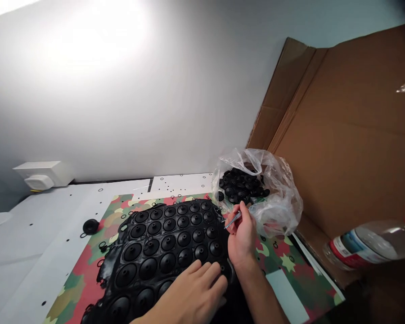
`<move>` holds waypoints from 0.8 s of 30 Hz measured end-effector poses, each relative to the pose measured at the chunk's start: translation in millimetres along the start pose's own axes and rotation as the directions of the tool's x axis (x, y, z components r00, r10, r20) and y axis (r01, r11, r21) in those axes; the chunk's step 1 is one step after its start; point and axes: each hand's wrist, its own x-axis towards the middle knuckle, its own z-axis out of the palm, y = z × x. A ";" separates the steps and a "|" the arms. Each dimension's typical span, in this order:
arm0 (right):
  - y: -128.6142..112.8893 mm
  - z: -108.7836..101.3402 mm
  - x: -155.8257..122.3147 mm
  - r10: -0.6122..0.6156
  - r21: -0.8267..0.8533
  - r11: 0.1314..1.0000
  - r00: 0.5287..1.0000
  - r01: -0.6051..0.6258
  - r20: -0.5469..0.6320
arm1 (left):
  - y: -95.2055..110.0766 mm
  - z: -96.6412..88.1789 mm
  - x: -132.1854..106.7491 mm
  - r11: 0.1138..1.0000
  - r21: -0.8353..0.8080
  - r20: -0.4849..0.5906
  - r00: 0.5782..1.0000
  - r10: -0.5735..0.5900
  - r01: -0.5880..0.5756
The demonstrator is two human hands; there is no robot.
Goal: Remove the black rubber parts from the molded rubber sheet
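A black rubber sheet (pixel 160 233) with rows of round, cone-centred discs lies in front of me; its edges are ragged. Over its near right part, my left hand (pixel 194 290) is closed with bent fingers. The fingertips are partly hidden, and I cannot make out what they grip. At the sheet's right edge, my right hand (pixel 242 234) pinches a thin, bluish-grey pointed tool (pixel 233 220), its tip directed down and left towards the discs. Just beyond that hand stands an open clear plastic bag (pixel 280 209) holding many loose black rubber discs (pixel 241 185).
Beneath the sheet is a camouflage-patterned board (pixel 76 288) strewn with small black rings. A black round piece (pixel 91 226) sits at left. A cardboard box (pixel 354 135) and a tilted plastic bottle (pixel 361 247) are on the right. Behind rises a white wall (pixel 175 99) with a white box-shaped fixture (pixel 45 174).
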 end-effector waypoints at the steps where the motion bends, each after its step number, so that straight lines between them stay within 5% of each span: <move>1: 0.9 -0.7 1.4 0.005 0.005 1.000 1.000 -0.005 -0.001 | -1.9 -6.0 -1.5 0.999 -0.045 0.032 0.999 -0.024 0.025; 6: 5.1 -3.0 4.9 -0.026 -0.002 1.000 0.998 0.026 -0.053 | -13.3 -47.2 -9.2 0.890 -0.343 0.046 0.952 -0.302 0.299; 11: -1.9 -5.8 -0.1 -0.279 -0.068 0.960 0.925 0.271 -0.258 | -45.7 -88.5 -3.4 0.665 -0.518 -0.111 0.728 -0.676 0.538; 13: -4.9 -5.1 -5.7 -0.360 -0.101 0.933 0.898 0.346 -0.254 | -56.4 -111.1 5.3 0.639 -0.503 -0.221 0.628 -0.746 0.582; 15: -5.4 -3.0 -11.5 -0.390 -0.117 0.920 0.903 0.374 -0.181 | -61.9 -136.9 16.5 0.632 -0.474 -0.280 0.576 -0.768 0.613; 17: -4.0 -0.5 -15.4 -0.375 -0.119 0.923 0.924 0.365 -0.076 | -63.7 -163.2 29.1 0.664 -0.432 -0.332 0.577 -0.747 0.611; 20: -0.8 1.3 -15.0 -0.309 -0.107 0.944 0.950 0.312 0.045 | -65.7 -200.1 48.1 0.762 -0.366 -0.410 0.642 -0.647 0.534; 22: 0.8 1.2 -11.6 -0.263 -0.087 0.959 0.961 0.270 0.085 | -68.6 -223.7 58.7 0.803 -0.337 -0.480 0.645 -0.595 0.491; 24: 2.4 0.8 -7.8 -0.218 -0.068 0.971 0.968 0.228 0.121 | -72.4 -247.6 66.5 0.819 -0.318 -0.560 0.603 -0.568 0.477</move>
